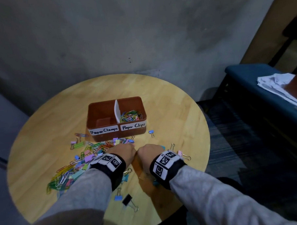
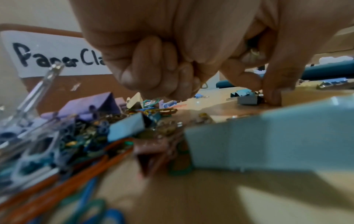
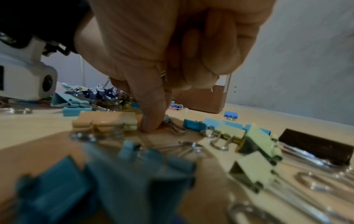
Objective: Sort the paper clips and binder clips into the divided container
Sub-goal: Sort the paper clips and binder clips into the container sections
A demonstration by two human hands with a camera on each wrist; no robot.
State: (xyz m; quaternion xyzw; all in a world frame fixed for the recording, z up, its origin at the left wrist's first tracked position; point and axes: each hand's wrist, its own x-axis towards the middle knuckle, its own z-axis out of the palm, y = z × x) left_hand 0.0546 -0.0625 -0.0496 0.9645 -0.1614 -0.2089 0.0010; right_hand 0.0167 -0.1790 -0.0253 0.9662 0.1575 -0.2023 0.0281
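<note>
Blurred blue binder clips fill the foreground; the right hand pinches a small grey clip on the table; the left hand curls around paper clips; the brown container stands just beyond

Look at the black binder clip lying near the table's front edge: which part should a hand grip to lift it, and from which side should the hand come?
Probably the black binder clip's folded body, pinched across its two flat faces from above. It lies apart from the pile, so nothing crowds it. Its wire handles stretch flat along the table toward the person, thin and low, harder to get fingers under.
</note>
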